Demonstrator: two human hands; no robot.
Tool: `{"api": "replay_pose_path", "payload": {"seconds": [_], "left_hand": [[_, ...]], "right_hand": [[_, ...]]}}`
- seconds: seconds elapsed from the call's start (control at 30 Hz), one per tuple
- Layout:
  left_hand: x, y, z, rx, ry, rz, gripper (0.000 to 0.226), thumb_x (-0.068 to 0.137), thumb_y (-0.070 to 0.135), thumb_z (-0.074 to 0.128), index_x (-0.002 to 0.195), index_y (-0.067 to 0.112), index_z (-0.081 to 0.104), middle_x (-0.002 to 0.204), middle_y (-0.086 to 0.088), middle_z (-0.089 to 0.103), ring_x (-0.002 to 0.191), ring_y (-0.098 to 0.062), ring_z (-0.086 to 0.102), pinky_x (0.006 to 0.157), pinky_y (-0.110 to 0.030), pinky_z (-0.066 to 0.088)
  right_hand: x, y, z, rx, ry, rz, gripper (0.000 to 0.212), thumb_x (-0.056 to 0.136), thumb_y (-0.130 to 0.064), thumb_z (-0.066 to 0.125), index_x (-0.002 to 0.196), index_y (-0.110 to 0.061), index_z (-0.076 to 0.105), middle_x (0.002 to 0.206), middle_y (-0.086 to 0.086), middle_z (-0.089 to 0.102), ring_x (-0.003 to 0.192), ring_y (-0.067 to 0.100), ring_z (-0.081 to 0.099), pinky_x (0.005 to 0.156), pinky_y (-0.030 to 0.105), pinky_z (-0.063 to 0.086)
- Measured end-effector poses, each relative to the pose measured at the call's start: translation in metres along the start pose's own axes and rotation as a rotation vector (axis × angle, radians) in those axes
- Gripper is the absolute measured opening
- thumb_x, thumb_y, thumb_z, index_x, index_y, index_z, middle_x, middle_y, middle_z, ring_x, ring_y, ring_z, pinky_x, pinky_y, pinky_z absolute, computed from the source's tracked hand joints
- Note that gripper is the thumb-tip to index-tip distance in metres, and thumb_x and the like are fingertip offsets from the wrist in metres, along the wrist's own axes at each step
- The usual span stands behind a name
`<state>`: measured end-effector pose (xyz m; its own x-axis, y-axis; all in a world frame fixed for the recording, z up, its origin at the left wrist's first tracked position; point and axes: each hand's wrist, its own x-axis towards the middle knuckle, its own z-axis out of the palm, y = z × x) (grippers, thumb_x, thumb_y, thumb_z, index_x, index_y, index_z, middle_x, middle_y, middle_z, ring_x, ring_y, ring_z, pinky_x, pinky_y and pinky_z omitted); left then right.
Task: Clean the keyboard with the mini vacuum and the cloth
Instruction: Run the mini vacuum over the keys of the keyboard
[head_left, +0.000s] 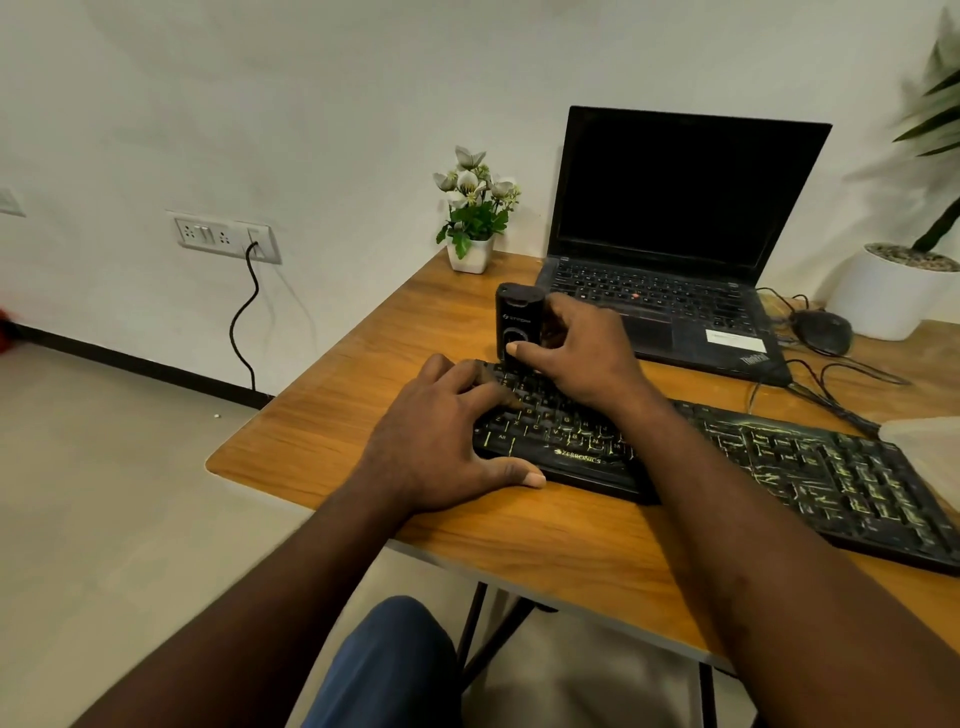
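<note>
Right hand (576, 353) clamped round vacuum (514, 317), standing on keyboard (779, 457) at far left corner. Left hand (441, 436) flat, fingers relaxed, pinning left end. I'd sweep slowly rightwards, keeping it flush along rows.

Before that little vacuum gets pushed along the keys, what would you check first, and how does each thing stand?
1. Right hand grips the small black mini vacuum: ok.
2. Vacuum stands upright at the far left corner of the black keyboard with yellow-green lettering: ok.
3. Left hand rests on the keyboard's left end: ok.
4. Vacuum switched on: cannot tell.
5. Cloth within reach: cannot tell; a pale thing at the right edge may be it.
</note>
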<state>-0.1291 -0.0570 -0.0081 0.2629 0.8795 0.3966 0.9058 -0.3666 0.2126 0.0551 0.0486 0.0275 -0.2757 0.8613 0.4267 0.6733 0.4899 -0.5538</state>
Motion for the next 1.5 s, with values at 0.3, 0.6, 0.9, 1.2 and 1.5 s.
{"api": "replay_pose_path", "payload": {"seconds": [0.3, 0.6, 0.9, 1.2, 1.5], "left_hand": [[0.0, 0.0, 0.0, -0.007, -0.017, -0.004, 0.092, 0.066, 0.1, 0.05, 0.137, 0.041, 0.056, 0.134, 0.014, 0.051, 0.122, -0.009, 0.035, 0.094, -0.032, 0.045], [0.0, 0.002, -0.001, -0.012, -0.014, -0.015, 0.093, 0.066, 0.1, 0.05, 0.136, 0.039, 0.058, 0.133, 0.012, 0.052, 0.122, -0.011, 0.037, 0.094, -0.037, 0.048], [-0.001, 0.002, -0.001, -0.029, -0.001, -0.01, 0.093, 0.065, 0.1, 0.049, 0.135, 0.038, 0.06, 0.128, 0.012, 0.053, 0.12, -0.011, 0.037, 0.09, -0.036, 0.047], [-0.001, 0.0, 0.002, -0.016, -0.001, -0.011, 0.093, 0.066, 0.101, 0.047, 0.135, 0.039, 0.059, 0.129, 0.012, 0.053, 0.121, -0.011, 0.037, 0.09, -0.038, 0.05], [-0.001, 0.0, 0.001, 0.0, -0.02, -0.022, 0.095, 0.064, 0.102, 0.045, 0.136, 0.041, 0.057, 0.13, 0.012, 0.051, 0.123, -0.012, 0.036, 0.092, -0.035, 0.047]], "right_hand": [[-0.025, 0.034, -0.069, -0.131, -0.033, 0.158, 0.058, 0.082, -0.03, 0.086, 0.135, -0.022, 0.064, 0.121, 0.001, 0.072, 0.099, 0.014, 0.063, 0.083, 0.029, 0.051], [-0.044, 0.009, -0.049, 0.042, -0.092, -0.002, 0.048, 0.083, -0.033, 0.085, 0.126, -0.026, 0.066, 0.098, -0.018, 0.067, 0.085, 0.0, 0.065, 0.068, 0.016, 0.052], [-0.055, 0.02, -0.065, 0.074, -0.081, -0.013, 0.051, 0.082, -0.03, 0.085, 0.129, -0.022, 0.065, 0.107, -0.005, 0.073, 0.089, 0.012, 0.071, 0.07, 0.027, 0.06], [-0.062, 0.006, -0.057, 0.247, -0.173, -0.121, 0.037, 0.082, -0.021, 0.086, 0.113, -0.024, 0.065, 0.101, -0.009, 0.072, 0.094, 0.007, 0.07, 0.077, 0.023, 0.059], [-0.062, 0.021, -0.085, 0.368, -0.371, -0.016, 0.047, 0.081, -0.003, 0.083, 0.115, -0.027, 0.064, 0.105, -0.006, 0.072, 0.101, 0.012, 0.071, 0.08, 0.024, 0.059]]}}
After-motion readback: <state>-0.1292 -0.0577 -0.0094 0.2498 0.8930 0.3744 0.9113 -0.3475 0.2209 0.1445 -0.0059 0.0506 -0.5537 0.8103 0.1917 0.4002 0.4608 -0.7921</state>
